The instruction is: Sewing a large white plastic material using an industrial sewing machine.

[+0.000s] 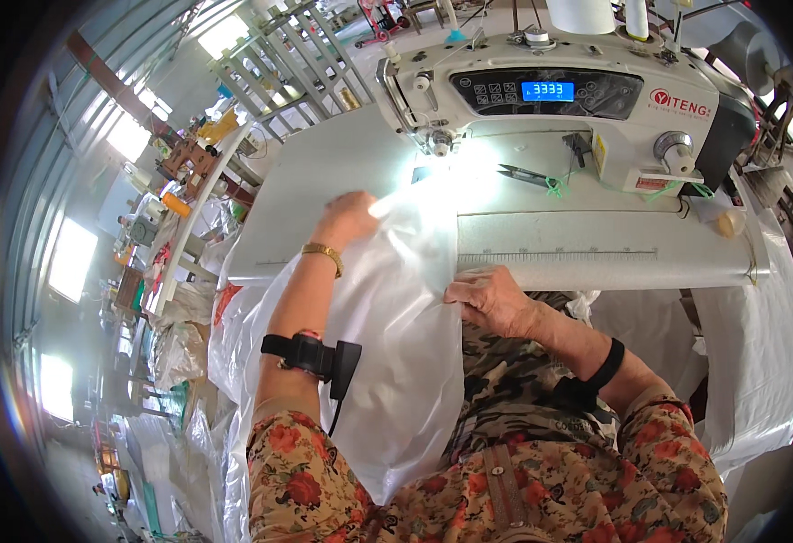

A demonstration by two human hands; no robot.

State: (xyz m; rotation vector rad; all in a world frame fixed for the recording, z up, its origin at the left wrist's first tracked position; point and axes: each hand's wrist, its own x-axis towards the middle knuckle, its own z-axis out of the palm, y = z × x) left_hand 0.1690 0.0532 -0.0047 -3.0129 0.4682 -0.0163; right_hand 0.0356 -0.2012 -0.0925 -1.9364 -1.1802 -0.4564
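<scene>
A translucent white sheet (pixel 396 335) hangs over the sewing table's near edge and across my lap, and its upper end runs under the lit needle area of a white sewing machine (pixel 541 100). My left hand (pixel 349 219) is closed on the sheet's left side, just short of the needle; its fingertips are partly lost in glare. At the table's front edge, my right hand (pixel 494 300) pinches the sheet's right edge between thumb and fingers. Strong light from the machine's lamp hides the needle and presser foot.
Black thread snips (pixel 525 175) with green thread lie right of the needle. A printed ruler scale (pixel 559 254) runs along the table (pixel 713 258). White thread cones (pixel 636 18) stand above the machine. More white sheeting (pixel 754 362) hangs at right; a cluttered bench (pixel 193 217) stands at left.
</scene>
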